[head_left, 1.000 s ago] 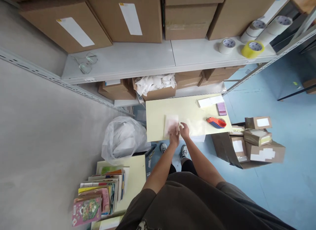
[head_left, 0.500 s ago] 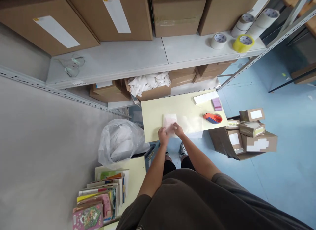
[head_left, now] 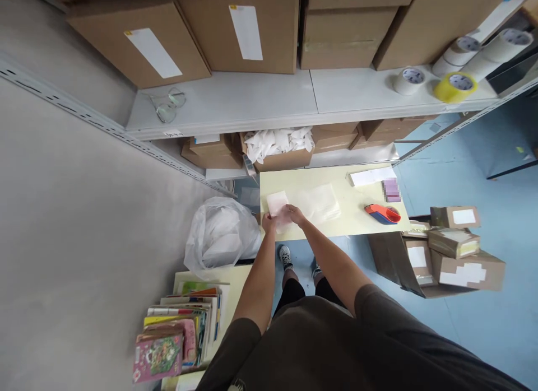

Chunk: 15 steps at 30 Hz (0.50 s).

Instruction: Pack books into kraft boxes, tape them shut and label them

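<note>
Over the left part of the pale yellow table (head_left: 353,229), my two hands hold a small whitish-pink packet (head_left: 277,202). My left hand (head_left: 268,223) grips its lower left edge, and my right hand (head_left: 294,214) pinches its right side. Translucent white sheets (head_left: 321,203) lie flat just right of my hands. Farther right rests a red and blue tape dispenser (head_left: 382,213). Behind it are a purple block (head_left: 391,190) and a white strip (head_left: 372,176).
A shelf (head_left: 235,102) with cartons, tape rolls (head_left: 409,80) and glasses (head_left: 166,106) spans the back. Left stands a clear bag (head_left: 222,234); below it lie stacked books (head_left: 159,354). Boxes (head_left: 468,269) sit at the right.
The view has shifted. The packet is now tilted and lifted between my hands, and the translucent sheets lie farther onto the table, at an angle.
</note>
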### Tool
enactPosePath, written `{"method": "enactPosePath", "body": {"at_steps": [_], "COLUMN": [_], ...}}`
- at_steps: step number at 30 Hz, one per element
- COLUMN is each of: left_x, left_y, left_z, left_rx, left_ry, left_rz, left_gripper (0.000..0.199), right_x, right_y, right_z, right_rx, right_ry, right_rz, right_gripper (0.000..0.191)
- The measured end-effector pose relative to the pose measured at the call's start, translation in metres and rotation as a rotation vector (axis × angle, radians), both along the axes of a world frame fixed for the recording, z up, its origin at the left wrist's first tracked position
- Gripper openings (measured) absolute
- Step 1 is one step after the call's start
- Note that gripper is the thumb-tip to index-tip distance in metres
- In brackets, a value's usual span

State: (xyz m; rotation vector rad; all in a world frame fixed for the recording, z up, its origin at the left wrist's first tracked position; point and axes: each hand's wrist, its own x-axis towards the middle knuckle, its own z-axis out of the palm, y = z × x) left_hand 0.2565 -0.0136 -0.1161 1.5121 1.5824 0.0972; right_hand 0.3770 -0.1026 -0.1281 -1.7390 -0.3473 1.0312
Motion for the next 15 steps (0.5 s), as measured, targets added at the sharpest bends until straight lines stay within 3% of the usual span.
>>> {"method": "enactPosePath", "body": {"at_steps": [4,8,12,15], "left_x": [0.010,0.046,0.087,0.100], "left_y": [-0.011,-0.034,-0.066,-0.085], "left_z": [0.018,0.031,0.023,0.010], "left_rx": [0.168,0.257,0.208,0.229], "left_ry": [-0.020,0.011,0.035,0.034], "left_rz": [-0.082,-0.300,-0.525,-0.678], "left_gripper": [0.030,0.043,0.049,0.045], "right_x": [0.007,0.016,0.025,0.035], "right_y": [-0.006,-0.047,-0.104,-0.130], "right_z": [0.010,0.011,0.004,-0.003], "right_rx": [-0.064,-0.011,-0.008,-0.033], "right_ry": [-0.035,0.033,0.030,0.001], "right_rz": [-0.135,-0.345,-0.453,-0.453], "right_gripper": [0.055,0.058,0.062,0.064]}}
